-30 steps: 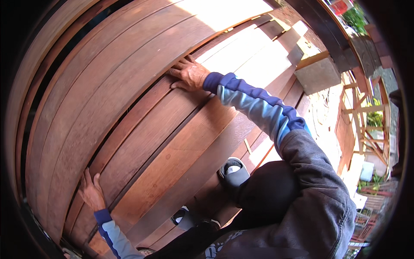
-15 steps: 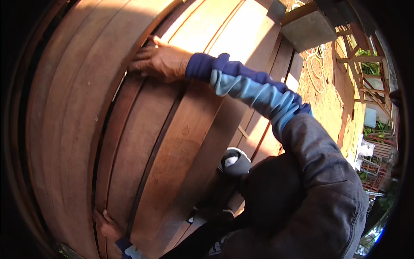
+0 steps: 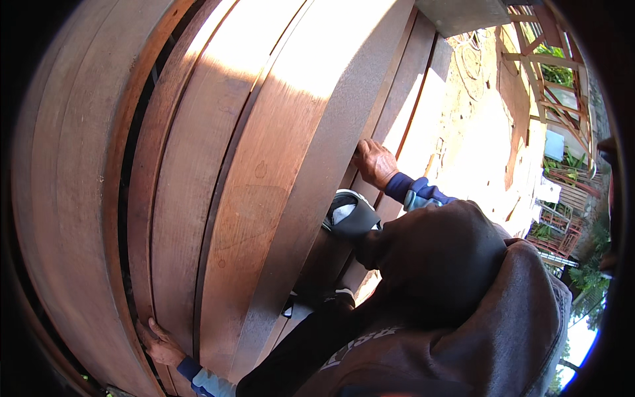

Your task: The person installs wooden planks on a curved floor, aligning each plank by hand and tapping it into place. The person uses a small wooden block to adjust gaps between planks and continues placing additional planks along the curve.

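My left hand (image 3: 163,345) lies on a narrow reddish-brown plank (image 3: 141,218) at the lower left, thumb apart, fingertips at the dark gap beside it. My right hand (image 3: 376,164) is closed, low beside the far edge of a grey-brown board (image 3: 291,245). Its fingers curl inward, and what they hold, if anything, is hidden. Between the hands run several long wooden planks, among them a wide orange-brown one (image 3: 254,212) with faint stains. Both wrists show blue cuffs.
A weathered brown plank (image 3: 73,172) bends along the left side. My shoe (image 3: 355,215) rests on lower boards below the right hand. A grey block (image 3: 460,14) stands at the top right. Beyond it lie sunlit ground (image 3: 486,126), wooden framing (image 3: 552,86) and plants.
My right hand has left the planks at the upper left and moved right and down to the lower boards, where a thin stick lay. The left hand stays on the plank. The view has shifted.
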Motion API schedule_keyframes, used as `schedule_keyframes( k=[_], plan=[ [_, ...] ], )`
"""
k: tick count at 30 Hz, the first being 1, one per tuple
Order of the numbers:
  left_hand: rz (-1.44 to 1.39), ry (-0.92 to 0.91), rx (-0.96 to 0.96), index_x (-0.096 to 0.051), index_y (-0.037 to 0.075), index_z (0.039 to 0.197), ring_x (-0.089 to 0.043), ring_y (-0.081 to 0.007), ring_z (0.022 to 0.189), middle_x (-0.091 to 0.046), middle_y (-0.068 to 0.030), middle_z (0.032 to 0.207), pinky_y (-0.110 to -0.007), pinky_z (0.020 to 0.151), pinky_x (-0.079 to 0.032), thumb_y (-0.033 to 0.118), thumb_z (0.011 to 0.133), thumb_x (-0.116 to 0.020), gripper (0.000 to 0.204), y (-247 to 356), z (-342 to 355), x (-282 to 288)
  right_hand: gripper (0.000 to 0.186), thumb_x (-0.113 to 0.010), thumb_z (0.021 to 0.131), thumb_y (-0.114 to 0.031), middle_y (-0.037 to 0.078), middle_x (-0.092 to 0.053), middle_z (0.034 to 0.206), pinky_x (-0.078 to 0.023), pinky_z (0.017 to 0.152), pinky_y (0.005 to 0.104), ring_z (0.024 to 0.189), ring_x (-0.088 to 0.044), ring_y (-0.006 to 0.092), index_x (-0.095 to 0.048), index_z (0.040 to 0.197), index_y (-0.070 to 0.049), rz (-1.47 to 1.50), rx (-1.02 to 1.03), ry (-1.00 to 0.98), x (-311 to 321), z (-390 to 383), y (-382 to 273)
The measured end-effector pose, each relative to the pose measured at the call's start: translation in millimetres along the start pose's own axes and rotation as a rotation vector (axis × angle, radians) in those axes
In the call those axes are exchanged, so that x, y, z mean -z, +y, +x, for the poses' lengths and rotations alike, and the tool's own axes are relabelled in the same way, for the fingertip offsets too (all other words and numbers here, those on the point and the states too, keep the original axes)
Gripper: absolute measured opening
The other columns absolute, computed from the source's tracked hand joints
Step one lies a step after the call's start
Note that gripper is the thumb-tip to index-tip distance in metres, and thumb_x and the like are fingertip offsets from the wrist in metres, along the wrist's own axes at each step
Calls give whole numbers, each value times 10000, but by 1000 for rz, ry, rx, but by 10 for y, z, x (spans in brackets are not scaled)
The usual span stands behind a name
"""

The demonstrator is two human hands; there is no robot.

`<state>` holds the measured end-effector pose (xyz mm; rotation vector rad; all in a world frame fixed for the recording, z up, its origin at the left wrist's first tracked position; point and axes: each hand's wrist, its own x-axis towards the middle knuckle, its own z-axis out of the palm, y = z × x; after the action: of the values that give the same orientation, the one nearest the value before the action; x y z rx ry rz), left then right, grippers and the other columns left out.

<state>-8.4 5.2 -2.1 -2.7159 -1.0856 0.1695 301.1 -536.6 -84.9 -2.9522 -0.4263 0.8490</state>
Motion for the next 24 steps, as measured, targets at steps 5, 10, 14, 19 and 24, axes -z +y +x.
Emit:
schedule_keyframes(
  k=[5,10,14,19,24],
  plan=[
    [-45,-40,28,-609,68,1257,-680,-342,773,-686,-190,1041,-409,671,-554,511,952,-480,553,-105,15,-100,282,-534,816,-64,197,-594,1037,-500,843,452,1010,-593,363,-540,1088,12,-113,134,-52,13,51,-36],
    [-235,-245,5,-441,9,1387,-617,-401,1014,-591,-243,1223,-430,875,-507,394,959,-534,583,-216,-2,-63,318,-500,868,-105,252,-558,1075,-541,779,447,995,-588,381,-523,1123,82,-284,176,-143,77,78,-187],
    [-227,-428,24,-437,11,1389,-558,-421,1122,-546,-277,1271,-455,935,-467,361,968,-522,554,-306,-37,84,298,-483,892,-121,237,-549,1108,-545,754,443,1007,-577,381,-534,1119,65,-280,129,-68,-60,20,-288],
    [-333,-212,-125,-451,38,1388,-549,-413,1154,-544,-266,1285,-448,962,-446,393,980,-482,542,-309,-371,380,284,-491,876,-104,267,-573,1071,-531,742,466,998,-598,413,-514,1123,35,-64,-21,-101,-106,94,-207],
    [-474,-390,-115,-486,3,1341,-576,-401,1114,-579,-252,1235,-440,957,-443,407,978,-476,543,-208,-1178,1066,253,-450,891,-66,336,-625,806,-491,656,528,764,-627,488,-466,1109,61,246,-281,39,555,-884,38]
  ],
)
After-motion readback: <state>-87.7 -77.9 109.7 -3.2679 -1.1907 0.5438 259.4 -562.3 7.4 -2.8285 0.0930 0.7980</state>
